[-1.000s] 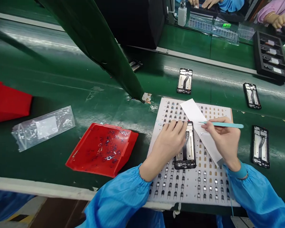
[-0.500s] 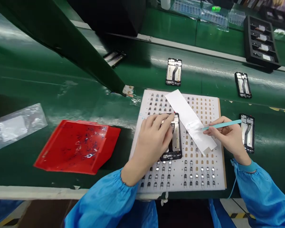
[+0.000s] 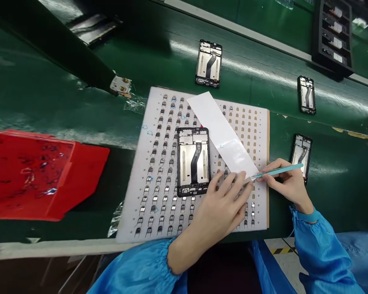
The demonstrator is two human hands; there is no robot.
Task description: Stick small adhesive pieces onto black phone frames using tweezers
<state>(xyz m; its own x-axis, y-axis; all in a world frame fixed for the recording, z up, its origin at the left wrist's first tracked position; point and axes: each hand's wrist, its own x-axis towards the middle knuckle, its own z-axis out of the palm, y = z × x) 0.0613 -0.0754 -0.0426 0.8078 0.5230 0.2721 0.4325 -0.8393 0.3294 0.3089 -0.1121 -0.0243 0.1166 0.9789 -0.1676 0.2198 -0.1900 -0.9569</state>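
Observation:
A pair of teal tweezers (image 3: 279, 170) is pinched in my right hand (image 3: 286, 185), its tips at the lower end of a white paper strip (image 3: 222, 130). My left hand (image 3: 221, 204) lies palm down with fingers stretched out, fingertips at that same end of the strip. A small blue-outlined piece sits on the strip. Left of the strip, a black phone frame (image 3: 194, 161) with a dark flex cable rests on a white foam board (image 3: 131, 204). Rows of small metallic parts (image 3: 156, 190) fill much of the board; my left hand hides some of them.
A red bin (image 3: 82, 175) with small bits stands at left. More phone frames lie beyond the board (image 3: 208, 63) and to its right (image 3: 306, 94), (image 3: 302, 153). A green post (image 3: 64, 49) slants in from upper left; a black compartment tray (image 3: 333, 41) stands at upper right.
My left hand has left the phone frame and moved right to the strip's lower end. The tweezer tips have moved down the strip to that end. The view has shifted closer.

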